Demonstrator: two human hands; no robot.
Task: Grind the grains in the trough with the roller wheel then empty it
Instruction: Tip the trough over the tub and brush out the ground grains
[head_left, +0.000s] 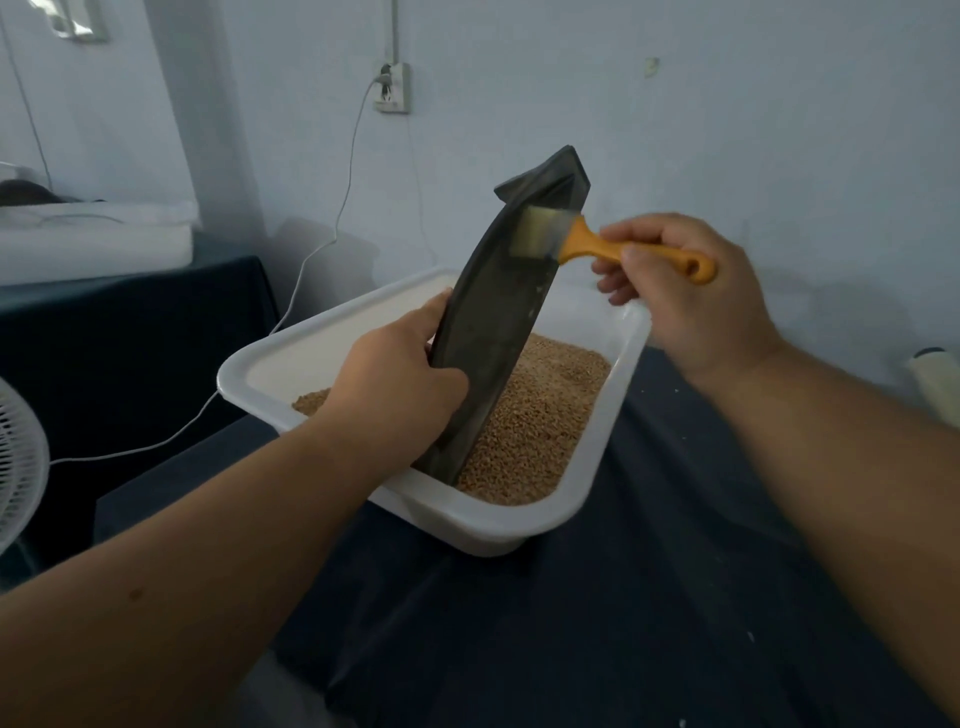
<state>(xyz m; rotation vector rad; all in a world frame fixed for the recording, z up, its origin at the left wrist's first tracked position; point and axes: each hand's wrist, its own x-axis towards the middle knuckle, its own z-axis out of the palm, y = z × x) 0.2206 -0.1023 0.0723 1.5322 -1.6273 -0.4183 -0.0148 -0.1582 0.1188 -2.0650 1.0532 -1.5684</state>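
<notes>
I am gripping the dark trough (493, 322) around its lower half with my left hand (395, 384), standing it steeply on end. Its bottom tip is resting in the grains (540, 415) inside the white tub (498, 525), which is sitting toward the far left corner of the dark-clothed surface (649, 597). My right hand (691, 291) is pinching the orange handle of a brush (597, 244), whose bristles are touching the trough's upper end.
</notes>
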